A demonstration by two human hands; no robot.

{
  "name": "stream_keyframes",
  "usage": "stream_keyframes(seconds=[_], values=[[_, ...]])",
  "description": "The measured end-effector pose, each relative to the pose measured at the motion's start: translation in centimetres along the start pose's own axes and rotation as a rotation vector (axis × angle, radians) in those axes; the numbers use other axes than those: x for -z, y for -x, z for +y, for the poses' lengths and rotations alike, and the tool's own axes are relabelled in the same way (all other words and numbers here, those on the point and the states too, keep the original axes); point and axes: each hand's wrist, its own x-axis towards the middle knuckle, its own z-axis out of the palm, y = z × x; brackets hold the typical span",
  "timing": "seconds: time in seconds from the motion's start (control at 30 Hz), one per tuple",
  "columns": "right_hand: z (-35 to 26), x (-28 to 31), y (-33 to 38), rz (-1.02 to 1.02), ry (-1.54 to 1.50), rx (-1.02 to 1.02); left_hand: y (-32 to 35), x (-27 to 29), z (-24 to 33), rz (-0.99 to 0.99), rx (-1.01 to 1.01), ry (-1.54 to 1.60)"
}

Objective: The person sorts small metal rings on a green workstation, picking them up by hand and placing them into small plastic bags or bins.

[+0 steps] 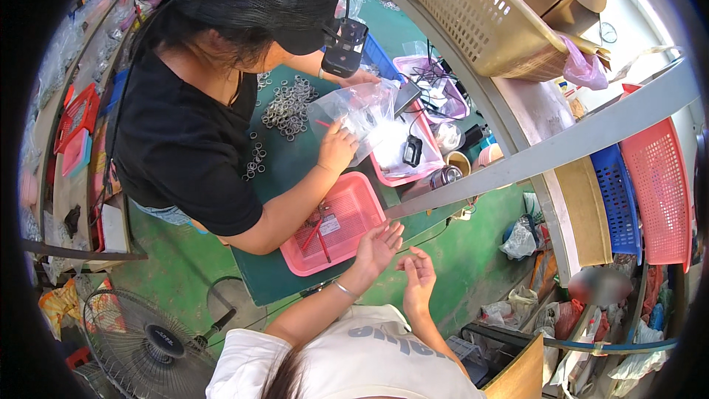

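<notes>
The bare right hand [419,279] has half-curled fingers; whether its grip is released or clenched, I cannot tell. The bare left hand [378,251], palm up, grip released, is just beside a pink rectangular plastic basket [353,201] on the dark-green surface [262,275]. Beyond, a black-shirted co-worker [185,133] holds a clear plastic bag [362,107] near piled silvery rings [290,107].
</notes>
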Motion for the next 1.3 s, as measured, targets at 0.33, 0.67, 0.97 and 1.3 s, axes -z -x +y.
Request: stream_keyframes(seconds=[0.33,0.67,0.97,1.3], values=[[0.9,-0.4,0.1,0.145,-0.02,0.084,0.7,-0.2,0.5,-0.044,-0.114,-0.132],[5.0,2.4,-0.2,0.361,-0.503,-0.4,1.5,-2.4,-1.8,-0.13,-0.196,-0.684],[5.9,2.6,-0.3,0.379,-0.619,-0.59,1.4,-1.8,-2.4,-0.097,-0.197,-0.847],[4.9,1.6,-0.1,0.409,-0.407,-0.446,0.8,-0.6,-2.4,-0.019,-0.347,-0.863]])
